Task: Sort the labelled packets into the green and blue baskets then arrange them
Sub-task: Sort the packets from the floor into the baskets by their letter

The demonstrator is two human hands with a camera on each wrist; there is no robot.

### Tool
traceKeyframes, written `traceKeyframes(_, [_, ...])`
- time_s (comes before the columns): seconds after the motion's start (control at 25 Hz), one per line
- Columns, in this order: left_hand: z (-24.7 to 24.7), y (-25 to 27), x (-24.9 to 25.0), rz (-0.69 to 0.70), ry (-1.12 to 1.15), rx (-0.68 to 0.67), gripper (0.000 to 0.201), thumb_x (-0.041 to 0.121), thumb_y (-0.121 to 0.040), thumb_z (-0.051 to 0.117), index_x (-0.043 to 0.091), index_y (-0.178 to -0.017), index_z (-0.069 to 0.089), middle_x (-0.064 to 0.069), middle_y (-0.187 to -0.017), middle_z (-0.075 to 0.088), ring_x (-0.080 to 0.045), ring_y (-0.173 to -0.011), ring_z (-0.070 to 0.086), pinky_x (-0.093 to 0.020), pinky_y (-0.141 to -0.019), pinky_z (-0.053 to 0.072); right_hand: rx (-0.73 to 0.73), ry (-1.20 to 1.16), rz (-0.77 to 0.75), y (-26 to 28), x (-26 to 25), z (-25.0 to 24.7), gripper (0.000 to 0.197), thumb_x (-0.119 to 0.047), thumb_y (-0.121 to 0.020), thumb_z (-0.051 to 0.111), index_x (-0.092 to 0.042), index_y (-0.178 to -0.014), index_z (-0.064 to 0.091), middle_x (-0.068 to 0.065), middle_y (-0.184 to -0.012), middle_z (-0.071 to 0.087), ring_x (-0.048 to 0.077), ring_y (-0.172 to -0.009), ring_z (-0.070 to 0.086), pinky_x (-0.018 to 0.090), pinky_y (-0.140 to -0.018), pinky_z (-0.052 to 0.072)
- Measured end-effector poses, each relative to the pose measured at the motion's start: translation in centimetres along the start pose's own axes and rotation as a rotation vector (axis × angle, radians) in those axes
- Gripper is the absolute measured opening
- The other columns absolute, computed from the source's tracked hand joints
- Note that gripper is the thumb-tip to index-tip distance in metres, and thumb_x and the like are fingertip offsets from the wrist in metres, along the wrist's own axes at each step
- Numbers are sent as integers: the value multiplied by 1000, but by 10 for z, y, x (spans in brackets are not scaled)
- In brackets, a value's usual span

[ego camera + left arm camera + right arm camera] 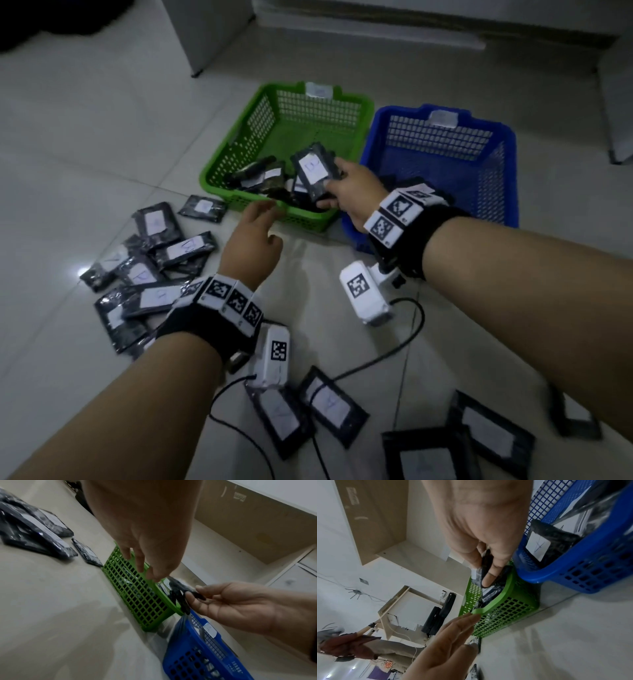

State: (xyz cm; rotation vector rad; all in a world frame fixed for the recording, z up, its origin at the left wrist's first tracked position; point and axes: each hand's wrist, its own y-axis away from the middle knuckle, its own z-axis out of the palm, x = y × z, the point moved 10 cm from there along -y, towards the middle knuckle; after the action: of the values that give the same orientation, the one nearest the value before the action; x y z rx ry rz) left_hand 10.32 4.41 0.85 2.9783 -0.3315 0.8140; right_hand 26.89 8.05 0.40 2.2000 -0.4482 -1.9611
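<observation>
My right hand [337, 192] pinches a black packet [313, 169] with a white label and holds it tilted over the near right corner of the green basket [301, 96], above several packets lying inside. In the right wrist view the fingers [489, 577] curl round that packet's edge. My left hand [255, 229] hovers open and empty just before the green basket's near rim, fingers straight. The blue basket [442, 137] stands right of the green one with packets [556, 539] at its near left corner. Loose labelled packets [161, 246] lie on the floor to the left.
More packets [329, 404] lie on the tiled floor near me, at centre and right. Black cables [387, 353] run from the wrist cameras across the floor. White cabinets [205, 31] stand behind the baskets. Another person [351, 646] shows far off in the right wrist view.
</observation>
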Motion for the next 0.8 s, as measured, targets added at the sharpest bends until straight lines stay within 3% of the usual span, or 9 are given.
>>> traceKeyframes(0.12, [-2,13,-9,38,34,-79,42,9,-87,54,19,-128,56,-3,-138,45,-18,-126,43,-22,-98,33,32,138,-78,-1,-1,3,53,0,-90,50,-10,-141,42,13,-133,53,28,-112,59,38,-95,52])
traceKeyframes(0.2, [1,33,-25,29,32,-137,32,15,-87,58,23,-118,63,0,-123,54,-15,-109,52,-19,-86,35,125,387,-186,23,-2,-3,51,-5,-88,50,-19,-136,50,11,-131,51,18,-100,59,22,-91,48])
traceKeyframes(0.28, [11,62,-46,-2,1,-215,26,17,-84,64,26,-108,68,3,-112,60,-16,-101,54,-23,-86,39,117,542,-255,65,17,5,40,-4,-85,53,-17,-122,61,9,-119,50,11,-87,54,13,-82,41])
traceKeyframes(0.4, [34,103,-72,-35,-50,-335,43,17,-74,72,24,-115,65,2,-122,60,-22,-112,54,-32,-100,41,-141,632,-142,126,82,33,27,-6,-83,61,-16,-107,67,0,-98,52,15,-88,55,17,-78,45])
traceKeyframes(0.44, [41,112,-79,-47,-62,-367,51,19,-73,74,23,-122,61,2,-130,56,-22,-120,50,-31,-105,38,-251,709,-68,144,107,44,30,-11,-83,64,-17,-112,65,-1,-99,50,15,-91,54,19,-80,45])
traceKeyframes(0.52, [47,117,-86,-79,-61,-380,62,24,-75,74,21,-133,52,2,-139,50,-20,-129,44,-29,-111,32,-471,903,-1,173,143,62,55,-27,-79,71,-21,-130,51,1,-110,44,16,-102,49,27,-88,47])
traceKeyframes(0.6, [50,114,-88,-94,-74,-394,64,28,-76,74,22,-134,50,0,-133,52,-20,-126,44,-28,-107,32,-614,1066,-24,191,158,75,75,-36,-70,76,-25,-135,40,2,-117,37,18,-109,43,33,-85,49])
traceKeyframes(0.64, [49,111,-87,-93,-83,-399,62,28,-74,75,23,-132,52,-1,-127,54,-21,-122,46,-28,-103,34,-641,1124,-46,194,159,79,76,-37,-67,79,-24,-131,41,3,-116,36,19,-108,42,35,-82,50])
traceKeyframes(0.8, [48,103,-82,-108,-48,-450,47,25,-69,79,24,-114,65,0,-110,54,-15,-106,51,-20,-81,33,-662,1130,-28,182,159,81,56,-28,-67,82,-16,-103,41,3,-102,43,21,-88,50,31,-62,43])
